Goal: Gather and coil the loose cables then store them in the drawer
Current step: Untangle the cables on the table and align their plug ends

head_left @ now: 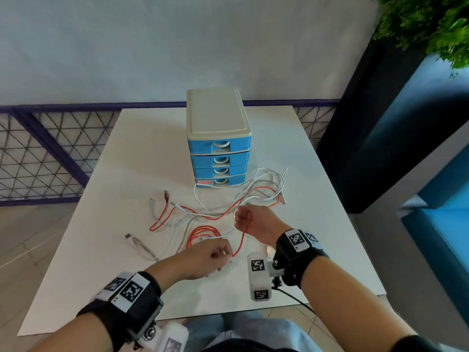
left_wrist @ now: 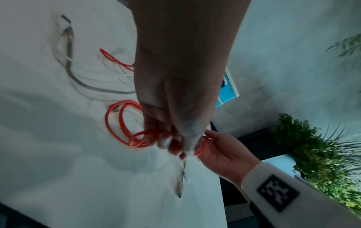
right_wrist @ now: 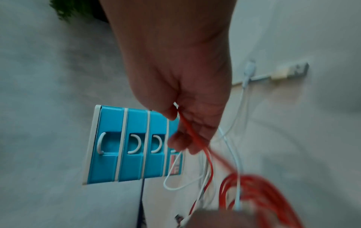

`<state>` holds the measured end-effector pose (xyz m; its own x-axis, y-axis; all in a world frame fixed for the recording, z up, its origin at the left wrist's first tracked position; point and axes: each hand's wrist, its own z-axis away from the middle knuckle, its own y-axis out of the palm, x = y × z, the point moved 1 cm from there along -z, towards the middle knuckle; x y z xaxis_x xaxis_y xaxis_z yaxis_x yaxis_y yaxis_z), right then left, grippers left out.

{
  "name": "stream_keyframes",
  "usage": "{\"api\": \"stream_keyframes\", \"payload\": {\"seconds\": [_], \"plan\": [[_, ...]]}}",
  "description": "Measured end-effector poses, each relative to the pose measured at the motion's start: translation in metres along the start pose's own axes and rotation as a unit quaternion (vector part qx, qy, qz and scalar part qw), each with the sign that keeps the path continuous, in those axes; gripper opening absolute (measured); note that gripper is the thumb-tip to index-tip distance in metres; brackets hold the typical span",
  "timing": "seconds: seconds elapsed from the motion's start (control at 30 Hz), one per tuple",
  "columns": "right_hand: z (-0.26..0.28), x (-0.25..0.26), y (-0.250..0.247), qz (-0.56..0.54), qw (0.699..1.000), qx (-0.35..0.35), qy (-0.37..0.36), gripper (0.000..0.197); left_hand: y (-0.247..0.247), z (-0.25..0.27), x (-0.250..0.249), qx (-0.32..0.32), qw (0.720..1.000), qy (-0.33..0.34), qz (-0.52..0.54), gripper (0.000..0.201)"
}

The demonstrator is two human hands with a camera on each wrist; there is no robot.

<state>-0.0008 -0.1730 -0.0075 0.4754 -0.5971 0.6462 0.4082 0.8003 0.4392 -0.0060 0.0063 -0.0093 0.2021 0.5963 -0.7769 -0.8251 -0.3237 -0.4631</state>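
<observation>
Red cable (head_left: 243, 233) was pinched in both grips: right hand (head_left: 250, 219) at 1 o'clock of left hand (head_left: 206, 257); the free run trailed toward 12.

left wrist strap (head_left: 132, 298): black, white blocks with black square-pattern tags | right wrist strap (head_left: 295, 252): black, same tags, white tagged box on a bracket, thin black cable | bare forearms | blue jeans (head_left: 253, 329)

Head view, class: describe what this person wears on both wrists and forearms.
Both forearms are bare. Each wrist carries a black strap with white tags printed in black square codes. A white coded camera block with a black cable hangs off the right one.
</observation>
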Motion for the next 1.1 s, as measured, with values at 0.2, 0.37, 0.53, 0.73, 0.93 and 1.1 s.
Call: {"api": "stream_keyframes", "payload": {"seconds": [0.2,0.37,0.53,0.73,0.93,1.1], "plan": [[0.028,-0.005,0.003,0.224,0.964,0.141,0.000,0.017,-0.015,-0.018,-0.010,-0.194,0.976,0.063,0.073,0.020],[0.029,0.011,0.011,0.238,0.958,0.016,-0.157,0.016,-0.028,-0.018,-0.039,-0.135,0.977,0.027,0.163,0.028],[0.028,0.074,-0.014,0.127,0.954,-0.141,-0.232,0.021,-0.046,0.002,-0.022,-0.070,0.985,0.013,0.157,0.040],[0.025,0.080,-0.026,0.085,0.964,-0.165,-0.189,0.026,-0.039,0.000,0.032,-0.116,0.988,-0.007,0.099,0.032],[0.024,0.008,0.011,0.147,0.988,0.050,-0.015,0.068,-0.037,-0.024,-0.014,-0.200,0.967,0.035,0.151,0.034],[0.033,-0.023,0.027,0.118,0.984,0.130,-0.044,0.072,-0.041,-0.027,-0.034,-0.208,0.955,0.055,0.205,0.036]]}}
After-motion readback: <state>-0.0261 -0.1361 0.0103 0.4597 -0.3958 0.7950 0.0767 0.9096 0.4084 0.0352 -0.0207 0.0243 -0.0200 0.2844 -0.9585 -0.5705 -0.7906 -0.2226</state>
